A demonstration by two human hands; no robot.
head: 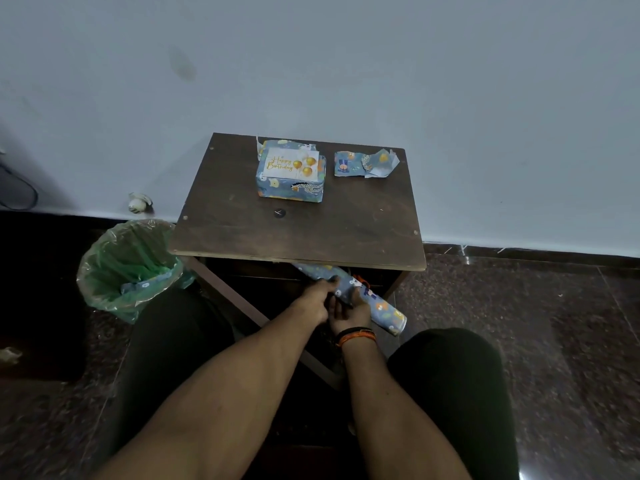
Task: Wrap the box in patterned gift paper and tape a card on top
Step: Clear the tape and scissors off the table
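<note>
A box wrapped in blue patterned paper [291, 188] stands at the back of the small dark wooden table [301, 233]. A white "Happy Birthday" card [289, 163] lies on its top. Below the table's front edge, a roll of the same patterned gift paper [381, 311] lies slantwise, its far end under the tabletop. My left hand [317, 299] grips the roll from the left. My right hand [349, 311], with orange and black bands on the wrist, holds it from beneath. Something orange shows just behind the roll.
Crumpled scraps of the patterned paper [365, 164] lie at the table's back right. A bin with a green plastic liner [128, 268] stands on the floor to the left, a paper scrap inside. My dark-clothed knees flank the table. A pale wall rises behind.
</note>
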